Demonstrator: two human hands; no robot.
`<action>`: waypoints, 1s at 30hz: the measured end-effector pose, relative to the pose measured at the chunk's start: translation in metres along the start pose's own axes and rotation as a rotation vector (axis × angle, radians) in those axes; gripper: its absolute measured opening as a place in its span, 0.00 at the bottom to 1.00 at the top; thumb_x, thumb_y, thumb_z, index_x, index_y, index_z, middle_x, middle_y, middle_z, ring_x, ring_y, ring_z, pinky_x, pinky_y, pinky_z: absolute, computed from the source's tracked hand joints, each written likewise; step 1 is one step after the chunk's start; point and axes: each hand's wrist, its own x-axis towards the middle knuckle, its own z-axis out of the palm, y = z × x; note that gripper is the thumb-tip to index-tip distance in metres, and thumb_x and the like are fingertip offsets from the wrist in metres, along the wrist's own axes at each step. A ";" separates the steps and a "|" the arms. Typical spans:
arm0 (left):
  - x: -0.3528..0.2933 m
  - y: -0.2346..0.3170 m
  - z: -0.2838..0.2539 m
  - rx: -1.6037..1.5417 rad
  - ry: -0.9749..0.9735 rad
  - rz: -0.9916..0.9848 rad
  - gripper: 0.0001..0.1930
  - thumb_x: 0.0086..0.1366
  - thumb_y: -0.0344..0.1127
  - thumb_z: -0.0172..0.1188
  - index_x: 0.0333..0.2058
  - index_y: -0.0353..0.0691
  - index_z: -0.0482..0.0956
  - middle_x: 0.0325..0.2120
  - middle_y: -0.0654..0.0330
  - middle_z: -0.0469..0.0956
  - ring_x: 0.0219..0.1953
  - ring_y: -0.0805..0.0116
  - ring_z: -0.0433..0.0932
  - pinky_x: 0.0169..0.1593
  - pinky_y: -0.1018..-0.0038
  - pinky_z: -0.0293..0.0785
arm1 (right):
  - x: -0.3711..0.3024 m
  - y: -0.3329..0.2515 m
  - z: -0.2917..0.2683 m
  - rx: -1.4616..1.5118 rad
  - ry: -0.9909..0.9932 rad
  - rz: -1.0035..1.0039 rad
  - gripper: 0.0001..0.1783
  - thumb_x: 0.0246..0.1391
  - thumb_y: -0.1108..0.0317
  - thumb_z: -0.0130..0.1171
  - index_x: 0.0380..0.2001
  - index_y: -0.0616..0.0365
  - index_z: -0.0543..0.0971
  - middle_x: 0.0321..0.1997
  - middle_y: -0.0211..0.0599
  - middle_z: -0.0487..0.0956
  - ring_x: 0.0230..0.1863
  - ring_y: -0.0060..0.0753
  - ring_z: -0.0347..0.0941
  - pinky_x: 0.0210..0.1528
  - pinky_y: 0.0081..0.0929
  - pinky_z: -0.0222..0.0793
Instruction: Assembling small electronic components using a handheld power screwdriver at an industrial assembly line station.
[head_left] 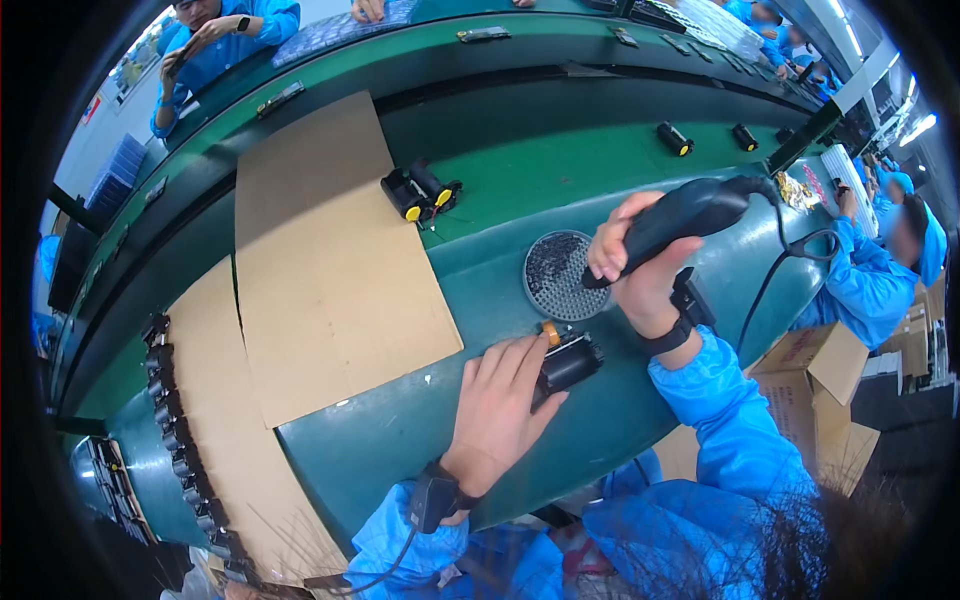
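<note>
My right hand [640, 262] is wrapped round a black electric screwdriver [685, 222], whose cord trails off to the right. The tool's tip points down at the right part of a round grey screw tray [567, 312] full of small holes; dark screws [553, 257] cover its upper left part. Just below the tray, my left hand [505, 405] steadies a black cylindrical part [571, 363] on the green table, thumb on the near side and fingers along its left end. An orange-yellow piece [550, 333] shows at the fingertips.
Cardboard sheets [340, 300] cover the left of the table [400, 450]; a row of black parts [170, 420] lines their edge. Two black cylinders [415, 190] with yellow ends stand beyond. More cylinders [675, 140] sit on the green conveyor. An open carton [800, 390] stands right, near co-workers.
</note>
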 end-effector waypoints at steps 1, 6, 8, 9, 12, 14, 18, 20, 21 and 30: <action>0.002 -0.001 -0.001 0.013 0.009 -0.013 0.36 0.52 0.40 0.73 0.59 0.36 0.72 0.56 0.53 0.72 0.59 0.53 0.67 0.58 0.60 0.65 | 0.002 -0.004 0.002 0.034 0.036 0.001 0.48 0.48 0.17 0.40 0.46 0.55 0.67 0.17 0.28 0.67 0.15 0.23 0.64 0.20 0.24 0.64; -0.001 0.001 -0.001 0.009 0.044 -0.039 0.35 0.51 0.40 0.73 0.57 0.34 0.74 0.52 0.54 0.72 0.55 0.53 0.69 0.56 0.60 0.66 | -0.013 -0.041 0.039 0.224 0.032 0.000 0.49 0.47 0.14 0.36 0.42 0.54 0.66 0.15 0.26 0.63 0.13 0.21 0.61 0.18 0.22 0.63; 0.000 0.000 0.001 0.001 0.065 -0.029 0.34 0.50 0.40 0.74 0.56 0.34 0.75 0.51 0.54 0.72 0.55 0.53 0.69 0.56 0.60 0.66 | -0.023 -0.042 0.050 0.290 -0.025 0.021 0.50 0.43 0.13 0.38 0.41 0.54 0.66 0.16 0.27 0.65 0.14 0.20 0.62 0.17 0.21 0.63; -0.001 0.000 0.000 0.003 0.064 -0.031 0.34 0.50 0.40 0.74 0.56 0.34 0.75 0.51 0.54 0.72 0.55 0.53 0.69 0.56 0.60 0.66 | -0.028 -0.040 0.055 0.347 -0.063 0.024 0.50 0.42 0.13 0.39 0.41 0.54 0.66 0.16 0.27 0.66 0.14 0.20 0.63 0.18 0.21 0.64; -0.003 0.001 -0.003 -0.011 0.069 -0.041 0.34 0.50 0.40 0.74 0.55 0.34 0.76 0.51 0.55 0.72 0.55 0.54 0.69 0.56 0.60 0.66 | -0.036 -0.033 0.064 0.264 -0.122 0.040 0.48 0.45 0.15 0.42 0.40 0.54 0.65 0.17 0.28 0.67 0.13 0.21 0.63 0.15 0.21 0.62; -0.001 0.001 -0.001 -0.022 0.071 -0.033 0.33 0.49 0.39 0.74 0.55 0.34 0.76 0.51 0.55 0.72 0.55 0.54 0.69 0.55 0.60 0.66 | -0.039 -0.029 0.062 0.243 -0.141 0.042 0.49 0.44 0.14 0.43 0.39 0.55 0.65 0.17 0.28 0.67 0.14 0.21 0.63 0.16 0.21 0.62; 0.000 0.000 -0.001 -0.037 0.065 -0.041 0.33 0.49 0.39 0.74 0.53 0.34 0.76 0.51 0.55 0.72 0.55 0.53 0.69 0.55 0.60 0.66 | -0.046 -0.024 0.060 0.282 -0.139 0.094 0.51 0.40 0.16 0.49 0.42 0.58 0.67 0.18 0.30 0.69 0.17 0.21 0.66 0.21 0.21 0.65; 0.001 0.000 0.000 -0.040 0.066 -0.037 0.32 0.49 0.39 0.74 0.53 0.35 0.77 0.51 0.55 0.72 0.55 0.53 0.69 0.56 0.60 0.66 | -0.047 -0.023 0.060 0.275 -0.140 0.101 0.51 0.40 0.16 0.49 0.42 0.59 0.66 0.18 0.30 0.69 0.17 0.21 0.66 0.21 0.21 0.65; 0.000 0.000 -0.001 -0.037 0.067 -0.040 0.32 0.49 0.39 0.74 0.53 0.35 0.77 0.51 0.55 0.72 0.55 0.53 0.69 0.56 0.60 0.66 | -0.047 -0.022 0.061 0.275 -0.143 0.108 0.52 0.40 0.16 0.49 0.42 0.59 0.66 0.18 0.30 0.69 0.18 0.21 0.66 0.22 0.21 0.65; 0.000 -0.001 0.001 -0.030 0.069 -0.033 0.30 0.50 0.40 0.74 0.51 0.35 0.78 0.52 0.54 0.72 0.55 0.52 0.69 0.56 0.59 0.66 | -0.048 -0.020 0.065 0.151 -0.166 0.143 0.48 0.41 0.16 0.49 0.39 0.55 0.66 0.17 0.30 0.68 0.15 0.23 0.64 0.18 0.22 0.62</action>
